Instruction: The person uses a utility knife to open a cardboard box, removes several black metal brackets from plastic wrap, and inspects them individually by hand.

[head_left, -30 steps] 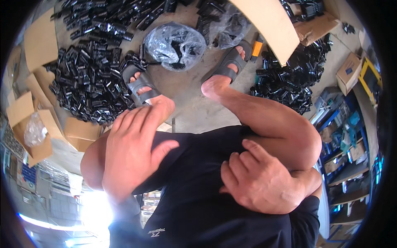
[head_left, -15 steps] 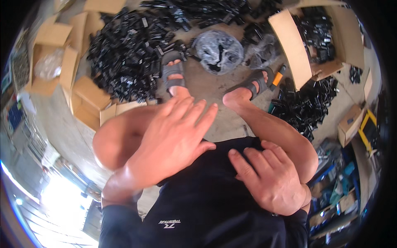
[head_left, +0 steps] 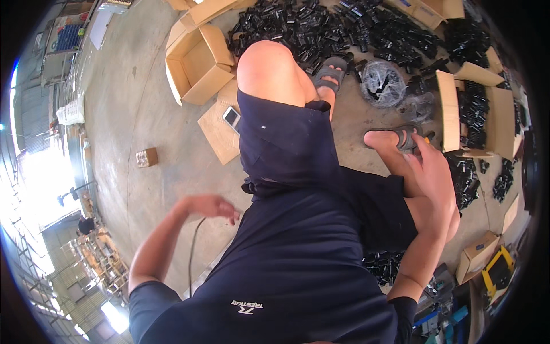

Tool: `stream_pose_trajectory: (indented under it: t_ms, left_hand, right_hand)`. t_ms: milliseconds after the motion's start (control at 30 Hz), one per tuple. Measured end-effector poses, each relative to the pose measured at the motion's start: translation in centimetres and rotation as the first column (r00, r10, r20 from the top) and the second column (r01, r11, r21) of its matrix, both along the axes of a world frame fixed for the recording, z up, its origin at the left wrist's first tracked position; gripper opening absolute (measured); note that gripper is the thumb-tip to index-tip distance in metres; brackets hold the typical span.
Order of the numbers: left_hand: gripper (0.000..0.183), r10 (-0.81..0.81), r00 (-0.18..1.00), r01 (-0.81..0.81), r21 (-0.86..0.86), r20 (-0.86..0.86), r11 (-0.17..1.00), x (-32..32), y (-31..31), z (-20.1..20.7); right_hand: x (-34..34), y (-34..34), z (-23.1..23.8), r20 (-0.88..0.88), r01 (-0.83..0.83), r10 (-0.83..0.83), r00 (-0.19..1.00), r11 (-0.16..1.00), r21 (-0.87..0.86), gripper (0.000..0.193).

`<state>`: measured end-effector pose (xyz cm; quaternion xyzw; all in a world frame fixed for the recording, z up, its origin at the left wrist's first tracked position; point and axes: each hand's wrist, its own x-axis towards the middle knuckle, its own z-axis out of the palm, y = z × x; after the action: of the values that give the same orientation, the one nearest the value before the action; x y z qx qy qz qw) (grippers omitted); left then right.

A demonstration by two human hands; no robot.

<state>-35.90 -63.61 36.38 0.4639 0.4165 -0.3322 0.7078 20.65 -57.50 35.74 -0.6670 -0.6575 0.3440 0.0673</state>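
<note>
Left hand [head_left: 214, 207]: fingers half curled; I can't tell whether it's closed on anything. A cable [head_left: 193, 252] runs just below, contact unclear. Right hand [head_left: 431, 171]: empty, fingers loosely apart, near a sandal [head_left: 401, 137]; black parts [head_left: 467, 183] lie just right of it. On the concrete floor [head_left: 132, 114], a block [head_left: 146, 157] sits left of the left hand, a phone [head_left: 231, 117] on cardboard [head_left: 217, 137] above it. Up-left of the right hand, a clear bag [head_left: 382, 84]; up-right, a filled box [head_left: 502, 120]; lower right, a yellow frame [head_left: 490, 279].

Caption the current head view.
Left hand beside the dark navy shirt, right hand by the bare right leg, shiny black parts heaped beyond.
</note>
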Motion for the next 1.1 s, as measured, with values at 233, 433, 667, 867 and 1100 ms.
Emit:
stream_pose_trajectory:
  t_ms: [233, 433, 667, 867, 1100]
  left_hand:
    - [0.066, 0.127, 0.973, -0.131, 0.006, 0.193, 0.991, -6.2, -13.3, -17.1]
    - [0.044, -0.188, 0.981, 0.19, 0.394, -0.042, 0.899, 1.1, 4.1, -8.3]
    - [0.021, 0.15, 0.697, -0.703, 0.709, 0.702, -0.055, 8.6, 21.3, 6.1]
    - [0.018, -0.207, 0.682, -0.703, 0.707, 0.701, 0.08, 23.8, 27.4, 9.4]
    - [0.02, -0.26, 0.666, -0.642, 0.714, 0.7, 0.278, 34.7, 33.5, 2.0]
  right_hand:
    - [1.3, -0.9, -1.2, -0.027, 0.057, -0.055, 0.998, 0.997, 0.06, 0.046]
    - [0.8, -1.9, 2.4, 0.0, 0.034, -0.035, 0.999, 0.987, 0.159, 0.045]
    - [-1.3, 0.5, 5.7, -0.231, 0.176, -0.067, 0.971, 0.853, 0.492, 0.023]
    - [-5.9, 1.3, 17.3, -0.024, -0.07, 0.206, 0.978, 0.437, 0.897, 0.022]
    - [-6.6, 1.4, 20.8, 0.074, -0.238, 0.425, 0.902, 0.348, 0.907, 0.022]
